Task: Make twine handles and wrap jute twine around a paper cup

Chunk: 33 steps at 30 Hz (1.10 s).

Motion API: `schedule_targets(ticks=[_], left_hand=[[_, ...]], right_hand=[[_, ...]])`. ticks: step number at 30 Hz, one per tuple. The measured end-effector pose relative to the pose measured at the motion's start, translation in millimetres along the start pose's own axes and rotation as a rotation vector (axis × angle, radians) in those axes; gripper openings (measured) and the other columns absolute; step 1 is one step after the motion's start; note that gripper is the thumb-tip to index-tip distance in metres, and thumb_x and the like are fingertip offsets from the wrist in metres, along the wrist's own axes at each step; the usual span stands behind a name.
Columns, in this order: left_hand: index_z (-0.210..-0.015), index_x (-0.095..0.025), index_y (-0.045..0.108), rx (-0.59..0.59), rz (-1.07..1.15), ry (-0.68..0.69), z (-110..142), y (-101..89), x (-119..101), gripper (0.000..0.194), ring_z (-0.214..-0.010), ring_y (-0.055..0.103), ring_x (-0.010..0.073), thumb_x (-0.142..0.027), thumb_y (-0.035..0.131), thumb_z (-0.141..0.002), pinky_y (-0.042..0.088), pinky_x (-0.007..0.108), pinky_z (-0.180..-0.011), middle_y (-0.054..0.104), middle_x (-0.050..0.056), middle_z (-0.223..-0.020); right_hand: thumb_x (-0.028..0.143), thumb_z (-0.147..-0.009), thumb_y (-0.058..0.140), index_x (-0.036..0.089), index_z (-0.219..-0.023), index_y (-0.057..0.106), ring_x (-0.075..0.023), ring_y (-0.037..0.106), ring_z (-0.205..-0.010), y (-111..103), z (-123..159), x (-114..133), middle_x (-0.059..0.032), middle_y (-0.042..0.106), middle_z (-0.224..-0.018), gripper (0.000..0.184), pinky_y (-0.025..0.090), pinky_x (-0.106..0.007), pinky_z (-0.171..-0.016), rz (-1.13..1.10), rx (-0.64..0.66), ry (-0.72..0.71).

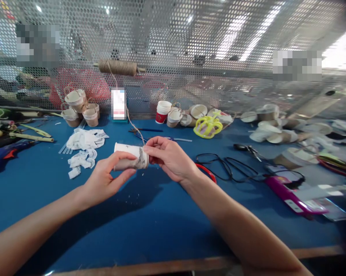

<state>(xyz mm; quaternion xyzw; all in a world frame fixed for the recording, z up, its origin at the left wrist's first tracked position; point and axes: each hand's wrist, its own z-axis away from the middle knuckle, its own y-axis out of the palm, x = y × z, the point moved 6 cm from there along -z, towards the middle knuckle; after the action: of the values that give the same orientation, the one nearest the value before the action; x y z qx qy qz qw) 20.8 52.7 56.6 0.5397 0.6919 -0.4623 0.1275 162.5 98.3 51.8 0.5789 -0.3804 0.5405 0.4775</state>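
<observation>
Perforated metal mesh fills the upper part of the frame, behind a blue work table. At the centre of the frame, a white paper cup with grey smudges is held sideways above the table. The left hand is closed around the cup, fingers over it and thumb below; the right hand pinches thumb and fingertips together at the cup's right end, where a strand of twine meets them. Upper left of centre, a twine spool lies level against the mesh. Crumpled white strips lie left of the cup, below small twine-handled cups; a yellow openwork frame sits right of centre, and a magenta object lies at lower right
</observation>
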Motion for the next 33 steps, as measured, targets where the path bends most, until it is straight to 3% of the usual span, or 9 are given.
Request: schedule_targets(ticks=[3,7,10,16,22,28,33], left_hand=[[-0.107,-0.018,0.049,0.009,0.251,-0.207,-5.6,-1.6,12.9,0.033,-0.076,0.058,0.0121,-0.023,0.059,-0.076,0.047,0.022,-0.063,0.061,0.006,-0.097],[-0.107,-0.018,0.05,0.02,0.647,-0.475,-15.2,1.8,25.7,0.037,-0.063,0.058,0.0099,-0.029,0.062,-0.074,0.047,0.019,-0.056,0.063,0.002,-0.08],[-0.102,-0.017,0.055,0.047,0.753,-0.569,-21.2,7.6,27.4,0.035,-0.055,0.057,0.0096,-0.03,0.065,-0.071,0.044,0.018,-0.049,0.063,0.001,-0.073],[-0.108,-0.018,0.058,0.052,0.675,-0.513,-24.6,13.7,25.9,0.041,-0.056,0.057,0.0089,-0.029,0.066,-0.07,0.045,0.018,-0.053,0.064,0.0,-0.072],[-0.108,-0.016,0.059,0.064,0.421,-0.465,-24.0,8.2,26.4,0.038,-0.056,0.054,0.0093,-0.029,0.061,-0.072,0.042,0.018,-0.05,0.065,0.002,-0.075],[-0.113,-0.021,0.057,0.104,0.268,-0.395,-23.8,5.4,25.3,0.038,-0.065,0.056,0.0117,-0.033,0.056,-0.077,0.045,0.02,-0.056,0.066,0.003,-0.086],[-0.102,-0.02,0.06,0.11,0.229,-0.36,-22.9,6.6,26.5,0.028,-0.067,0.057,0.0126,-0.033,0.053,-0.079,0.046,0.021,-0.058,0.066,0.003,-0.087]], right_hand=[[0.028,-0.058,0.073,0.015,-0.069,0.053,-0.0053,0.047,-0.051,-2.3,1.3,4.8,0.0062,0.054,-0.057,0.026,0.037,-0.021,-0.05,0.043,-0.031,-0.09],[0.026,-0.061,0.072,0.015,-0.07,0.054,-0.006,0.048,-0.052,0.0,4.1,7.3,0.0055,0.054,-0.058,0.023,0.04,-0.022,-0.052,0.155,-0.002,-0.14],[0.026,-0.065,0.069,0.016,-0.071,0.054,-0.0066,0.05,-0.053,2.1,5.1,6.7,0.005,0.054,-0.06,0.02,0.041,-0.023,-0.053,0.205,0.037,-0.172],[0.026,-0.066,0.068,0.016,-0.077,0.053,-0.008,0.053,-0.058,0.4,5.1,0.7,0.003,0.055,-0.066,0.021,0.043,-0.023,-0.056,0.239,0.068,-0.16],[0.026,-0.072,0.062,0.015,-0.103,0.056,-0.0088,0.051,-0.06,2.7,3.2,-6.0,0.0024,0.055,-0.067,0.033,0.044,-0.025,-0.059,0.31,0.112,-0.164],[0.027,-0.072,0.063,0.015,-0.102,0.062,-0.011,0.053,-0.065,1.4,2.0,-11.6,-0.0016,0.06,-0.075,0.033,0.046,-0.03,-0.064,0.369,0.119,-0.152],[0.031,-0.074,0.06,0.017,-0.099,0.065,-0.0135,0.057,-0.072,3.3,2.0,-12.3,-0.004,0.065,-0.085,0.028,0.047,-0.033,-0.07,0.366,0.156,-0.152]])
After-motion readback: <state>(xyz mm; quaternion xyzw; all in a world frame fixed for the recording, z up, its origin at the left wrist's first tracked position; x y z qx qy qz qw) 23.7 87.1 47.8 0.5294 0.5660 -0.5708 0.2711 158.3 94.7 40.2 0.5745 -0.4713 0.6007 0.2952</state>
